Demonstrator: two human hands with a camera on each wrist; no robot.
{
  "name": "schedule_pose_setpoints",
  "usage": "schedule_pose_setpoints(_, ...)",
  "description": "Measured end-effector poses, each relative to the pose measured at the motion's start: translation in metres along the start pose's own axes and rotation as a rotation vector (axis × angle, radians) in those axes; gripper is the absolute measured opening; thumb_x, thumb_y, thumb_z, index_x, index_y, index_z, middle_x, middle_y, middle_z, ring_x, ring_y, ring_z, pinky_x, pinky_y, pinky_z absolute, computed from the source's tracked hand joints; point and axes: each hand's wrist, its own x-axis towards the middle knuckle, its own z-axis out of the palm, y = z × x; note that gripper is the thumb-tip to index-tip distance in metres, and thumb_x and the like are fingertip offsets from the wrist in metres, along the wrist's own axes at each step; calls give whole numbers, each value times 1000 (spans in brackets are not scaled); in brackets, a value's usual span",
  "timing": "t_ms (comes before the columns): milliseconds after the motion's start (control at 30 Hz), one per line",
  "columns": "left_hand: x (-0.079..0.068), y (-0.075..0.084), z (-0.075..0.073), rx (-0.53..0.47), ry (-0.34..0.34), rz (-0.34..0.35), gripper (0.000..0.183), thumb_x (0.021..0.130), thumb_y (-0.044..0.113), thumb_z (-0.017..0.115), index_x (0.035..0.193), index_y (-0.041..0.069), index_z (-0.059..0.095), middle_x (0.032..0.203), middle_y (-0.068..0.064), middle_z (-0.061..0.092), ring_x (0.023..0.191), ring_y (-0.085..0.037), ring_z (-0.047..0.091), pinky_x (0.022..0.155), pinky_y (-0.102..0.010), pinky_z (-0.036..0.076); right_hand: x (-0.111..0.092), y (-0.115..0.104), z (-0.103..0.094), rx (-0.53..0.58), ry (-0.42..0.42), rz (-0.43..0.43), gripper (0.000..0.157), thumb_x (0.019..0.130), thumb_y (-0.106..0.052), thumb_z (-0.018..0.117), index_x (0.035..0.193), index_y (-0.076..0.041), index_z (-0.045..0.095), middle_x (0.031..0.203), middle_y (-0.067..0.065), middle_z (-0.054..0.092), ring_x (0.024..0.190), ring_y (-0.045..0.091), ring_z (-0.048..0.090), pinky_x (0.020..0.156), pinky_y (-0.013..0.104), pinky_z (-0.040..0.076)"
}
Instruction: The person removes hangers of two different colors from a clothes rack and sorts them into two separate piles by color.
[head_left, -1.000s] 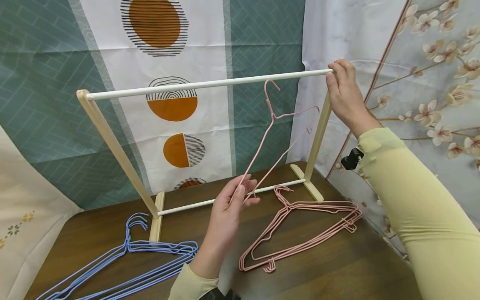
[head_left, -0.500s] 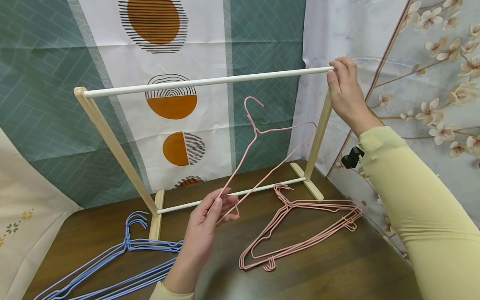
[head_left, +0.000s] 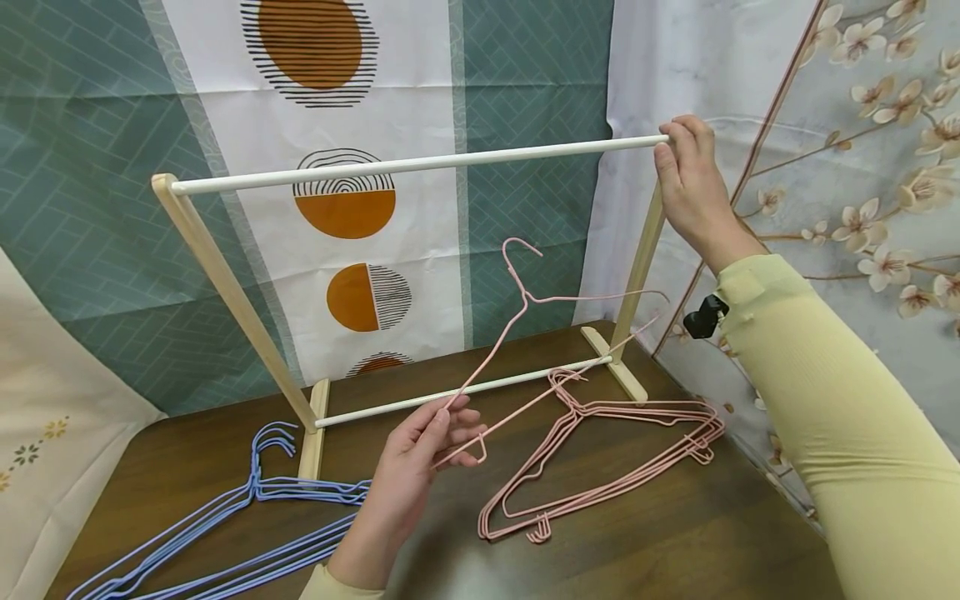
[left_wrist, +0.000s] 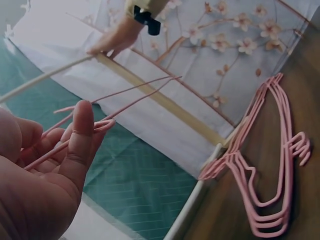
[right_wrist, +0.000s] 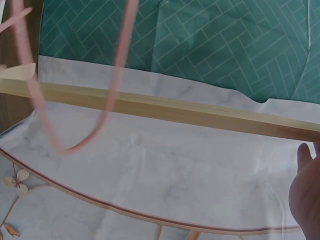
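Note:
My left hand (head_left: 416, 454) holds a pink wire hanger (head_left: 491, 352) by one end, with thumb and fingers around its wires. The hanger's hook points up and stands below the white top rail (head_left: 420, 163) of a garment rack, apart from it. At the rack's top right corner my right hand (head_left: 693, 187) grips the rail's end where it meets the wooden post (head_left: 641, 258). Right of the left hand, a stack of pink hangers (head_left: 577, 412) lies on the table. In the right wrist view, the held hanger's far end (right_wrist: 70, 149) is blurred, near the post.
Several blue hangers (head_left: 255, 487) lie on the brown table (head_left: 645, 533) at the left, partly behind the left forearm. The rack's lower white bar (head_left: 390, 409) runs between its wooden feet. Patterned cloths (head_left: 532, 83) hang behind and at the sides.
My left hand has moved left and down with the pink hanger, whose hook has dropped from close under the top rail to well below it. The right hand has stayed on the rack's corner.

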Motion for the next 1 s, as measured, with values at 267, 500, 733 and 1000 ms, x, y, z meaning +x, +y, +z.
schedule_pose_setpoints(267, 4, -20, 3, -37, -57, -124, 42, 120, 25, 51, 147, -5, 60, 124, -13, 77, 113, -26, 78, 80, -35, 66, 0, 0, 1, -10, -16, 10, 53, 122, -33, 31, 164, -1, 40, 171, 15, 22, 143, 38, 40, 121, 51, 34)
schedule_pose_setpoints(500, 9, -45, 19, -72, -78, -232, 40, 120, 22, 50, 146, -6, 60, 124, -20, 76, 111, -26, 78, 79, -33, 65, 0, 1, 1, -15, -20, 15, 54, 122, -33, 31, 165, -1, 39, 171, 14, 21, 143, 38, 40, 120, 52, 34)
schedule_pose_setpoints(733, 10, -64, 42, -145, -94, -294, 38, 119, 21, 51, 144, -5, 61, 120, -17, 75, 111, -28, 78, 79, -32, 66, 0, 2, 1, -7, -15, 19, 53, 122, -33, 31, 164, -1, 40, 171, 14, 22, 148, 36, 37, 123, 49, 33)
schedule_pose_setpoints(1000, 8, -80, 52, -99, -58, -315, 37, 120, 19, 49, 143, -7, 62, 120, -19, 73, 106, -25, 74, 77, -31, 65, 1, 3, 1, 3, 1, -4, 52, 122, -31, 32, 162, 0, 42, 170, 15, 24, 147, 34, 38, 122, 47, 34)
